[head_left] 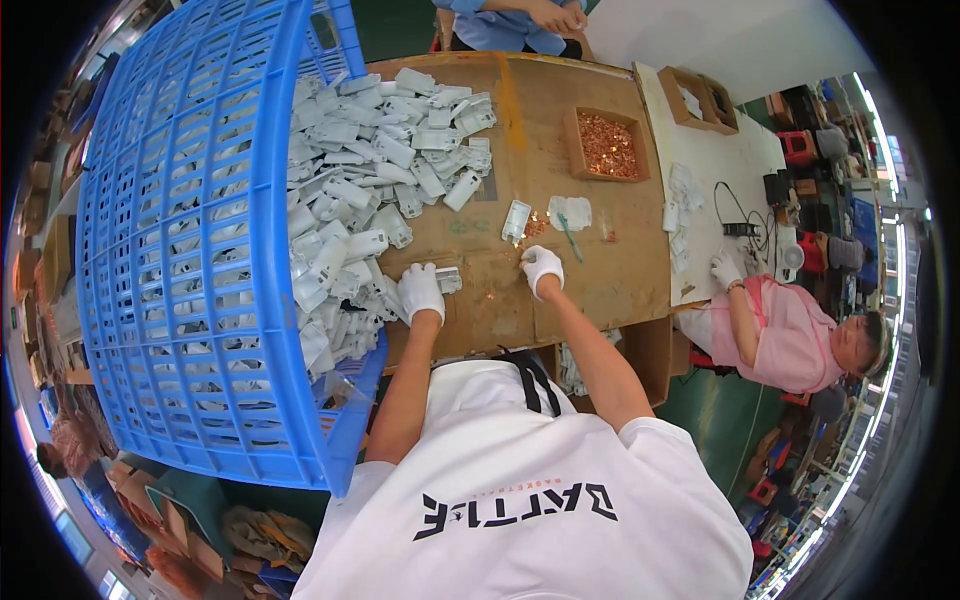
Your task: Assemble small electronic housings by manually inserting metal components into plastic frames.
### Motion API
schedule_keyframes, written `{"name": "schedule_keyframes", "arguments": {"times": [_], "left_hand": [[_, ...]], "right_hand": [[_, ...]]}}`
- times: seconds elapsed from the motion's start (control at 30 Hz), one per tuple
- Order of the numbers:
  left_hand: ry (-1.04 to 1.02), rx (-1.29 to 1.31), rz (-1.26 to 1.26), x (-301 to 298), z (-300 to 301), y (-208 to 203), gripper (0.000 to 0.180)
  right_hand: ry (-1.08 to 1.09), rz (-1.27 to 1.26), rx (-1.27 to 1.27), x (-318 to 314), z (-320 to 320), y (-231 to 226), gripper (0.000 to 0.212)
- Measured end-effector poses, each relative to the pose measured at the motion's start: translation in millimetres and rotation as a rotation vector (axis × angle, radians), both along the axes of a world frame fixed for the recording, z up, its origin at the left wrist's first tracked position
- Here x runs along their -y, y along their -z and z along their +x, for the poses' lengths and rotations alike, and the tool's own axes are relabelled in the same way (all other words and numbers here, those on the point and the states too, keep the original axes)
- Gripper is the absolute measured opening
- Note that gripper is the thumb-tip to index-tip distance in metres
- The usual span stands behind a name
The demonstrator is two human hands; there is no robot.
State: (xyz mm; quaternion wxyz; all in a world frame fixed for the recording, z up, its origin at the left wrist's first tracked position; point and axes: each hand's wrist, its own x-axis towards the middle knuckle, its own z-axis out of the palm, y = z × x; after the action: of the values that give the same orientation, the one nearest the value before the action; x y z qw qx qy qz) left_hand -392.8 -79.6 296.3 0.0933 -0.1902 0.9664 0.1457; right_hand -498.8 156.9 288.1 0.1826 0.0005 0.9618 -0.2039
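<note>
My left hand (421, 293), in a white glove, grips the left end of a small white plastic casing (449, 280) close to the table's near edge. To its right, my gloved right hand (541, 268) has its fingers drawn together just above the tabletop; whatever they hold is too small to make out. Beyond the right hand lies a little heap of copper-coloured metal pieces (535, 228), with another white casing (516, 221) beside it. A teal thin-handled tool (570, 238) rests against a flat whitish translucent piece (575, 211).
A big blue plastic crate (270, 300) lies tipped on the left, white casings (350, 150) spilling from it over the cardboard-covered table (560, 95). Toward the back right stands a cardboard box of copper-coloured pieces (608, 145). A person in pink (785, 335) sits at the right; another in blue (505, 28) sits opposite.
</note>
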Motion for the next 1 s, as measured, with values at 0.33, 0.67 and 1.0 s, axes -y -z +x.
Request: {"name": "schedule_keyframes", "arguments": {"times": [0.33,0.67,1.0], "left_hand": [[-0.028,0.271,0.199,-8,-9,-10,0.019],[0.078,0.035,0.131,-3,-11,-41,0.018],[-0.335,-0.080,1.279,-28,30,-87,0.057]], "right_hand": [[0.341,-0.690,0.307,23,69,-37,0.018],[0.339,-0.864,0.259,53,91,-58,0.017],[0.327,-0.942,0.244,69,91,-130,0.020]]}}
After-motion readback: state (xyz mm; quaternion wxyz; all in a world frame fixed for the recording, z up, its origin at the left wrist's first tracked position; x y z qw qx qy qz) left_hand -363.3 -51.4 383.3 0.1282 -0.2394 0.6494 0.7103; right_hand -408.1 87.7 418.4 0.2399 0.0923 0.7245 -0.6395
